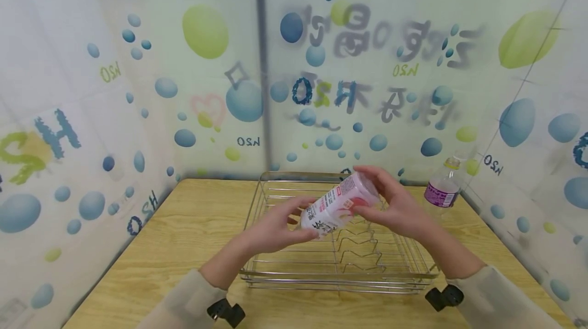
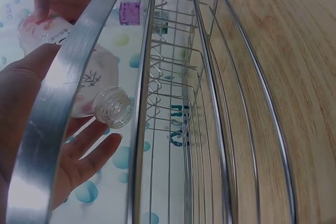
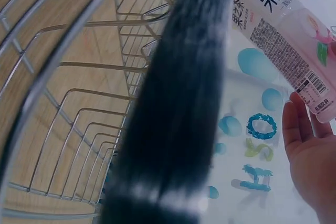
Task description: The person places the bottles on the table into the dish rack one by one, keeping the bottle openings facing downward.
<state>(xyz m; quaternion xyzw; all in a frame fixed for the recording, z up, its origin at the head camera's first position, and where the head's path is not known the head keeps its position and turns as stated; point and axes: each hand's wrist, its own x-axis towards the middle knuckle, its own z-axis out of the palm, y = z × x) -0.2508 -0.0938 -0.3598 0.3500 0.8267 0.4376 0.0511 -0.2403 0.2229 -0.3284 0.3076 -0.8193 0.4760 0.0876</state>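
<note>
A clear bottle with a pink and white printed label (image 1: 340, 204) is held tilted above the wire rack, its base end up to the right. My left hand (image 1: 271, 229) holds the neck end, with the thumb on the near side and the fingers partly hidden behind. At the base end, my right hand (image 1: 401, 209) grips it between thumb and fingers. In the left wrist view the bottle's open mouth (image 2: 113, 107) shows no cap. The label's small print and barcode (image 3: 316, 82) face the right wrist camera.
A metal wire rack (image 1: 340, 276) with zigzag dividers (image 1: 360, 254) stands on the wooden table (image 1: 184, 247) beneath my hands. Another clear bottle with a purple label (image 1: 442, 194) stands at the back right. Patterned curtains (image 1: 220, 155) enclose the table's back and sides.
</note>
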